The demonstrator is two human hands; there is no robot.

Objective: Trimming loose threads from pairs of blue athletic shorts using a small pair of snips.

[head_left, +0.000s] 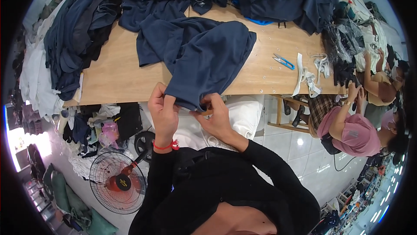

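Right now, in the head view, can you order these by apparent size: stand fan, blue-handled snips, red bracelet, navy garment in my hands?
1. Navy garment
2. Stand fan
3. Blue-handled snips and red bracelet: too alike to rank

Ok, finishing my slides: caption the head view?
Left hand and right hand hold a navy garment at a wooden table.

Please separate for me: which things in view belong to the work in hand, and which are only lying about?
Work in hand:
dark blue garment, edge held by left hand and right hand
wooden table under it

Apparently just about, untouched:
blue snips
white strips
standing fan
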